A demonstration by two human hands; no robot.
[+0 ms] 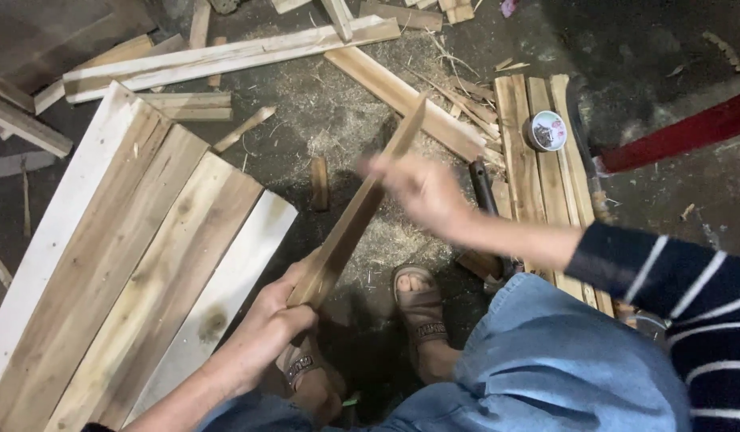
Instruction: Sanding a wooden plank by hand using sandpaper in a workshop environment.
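Observation:
A long narrow wooden slat (362, 208) runs diagonally from lower left to upper right above the floor. My left hand (274, 324) grips its near end just above my sandalled feet. My right hand (418, 192) is blurred with motion and lies against the slat's middle on its right side, fingers stretched along the wood. I cannot tell if the right hand closes around it. The slat's far tip points toward the scattered boards at the back.
A panel of joined planks (122, 264) lies at the left. Loose boards (226, 56) and offcuts litter the sawdust-covered floor. Several slats (538, 160) lie at the right with a small round tin (547, 130) on them. A dark tool (483, 188) and a red bar (682, 132) lie at the right.

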